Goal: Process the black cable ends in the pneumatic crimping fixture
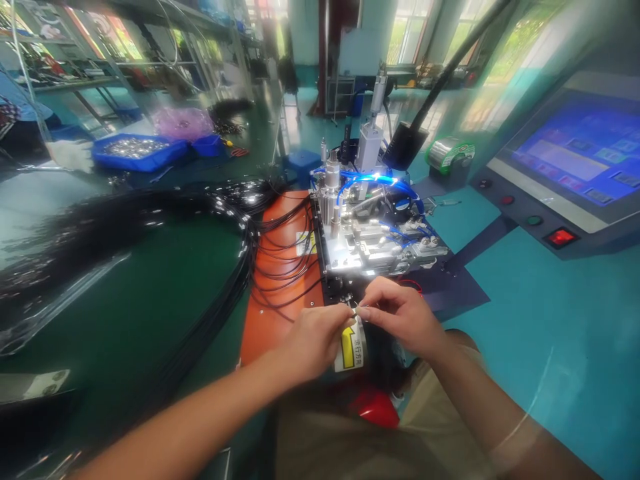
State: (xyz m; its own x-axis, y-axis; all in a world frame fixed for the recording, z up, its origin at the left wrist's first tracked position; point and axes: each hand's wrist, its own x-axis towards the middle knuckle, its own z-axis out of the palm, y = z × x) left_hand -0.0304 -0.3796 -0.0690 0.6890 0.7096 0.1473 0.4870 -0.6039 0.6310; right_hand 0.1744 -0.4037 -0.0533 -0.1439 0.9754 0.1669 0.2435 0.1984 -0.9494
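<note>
My left hand (320, 337) is closed in a pinch on the end of a thin black cable, just in front of the metal machine (385, 233). Touching it at the fingertips, my right hand (400, 313) pinches the small, pale wire ends of the same cable. Both hands are above a white label with a yellow arrow (349, 347). Several black cables (280, 267) run from the machine's left side over an orange surface (253, 333). The fine detail between my fingertips is too small to tell.
A large bundle of black cables (100, 233) lies on the green table at left. Behind it stands a blue tray (145, 160) of small metal parts. A solder spool (447, 157) and a control panel with a screen (580, 157) are at right. A person's sleeve (20, 100) shows far left.
</note>
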